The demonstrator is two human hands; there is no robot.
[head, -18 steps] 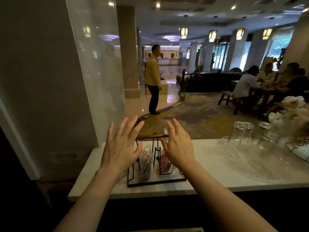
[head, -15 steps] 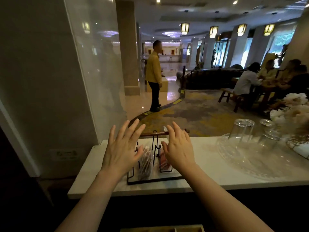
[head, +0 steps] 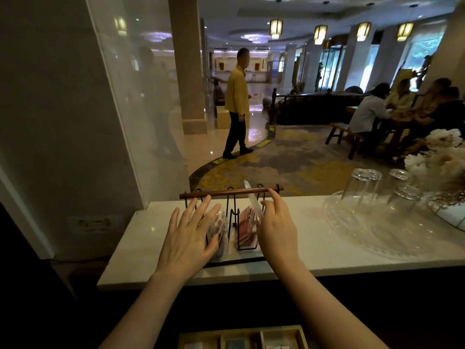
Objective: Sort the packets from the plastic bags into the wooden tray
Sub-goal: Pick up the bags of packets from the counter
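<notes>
Two clear plastic bags of packets hang in a black wire rack under a wooden rod on the white counter. My left hand is spread with straight fingers, its thumb side resting against the left bag of brownish packets. My right hand has curled fingers and pinches the loose clear top of the right bag, which holds red packets. The wooden tray, split into compartments with a few packets inside, shows at the bottom edge below the counter.
A clear glass tray with upturned glasses sits on the counter's right, with white flowers beyond. A glass panel stands at the left. Behind the counter is a lobby with people walking and seated.
Both hands came down from in front of the rod to the bags. The right hand went from spread fingers to pinching the right bag. More of the wooden tray shows at the bottom.
</notes>
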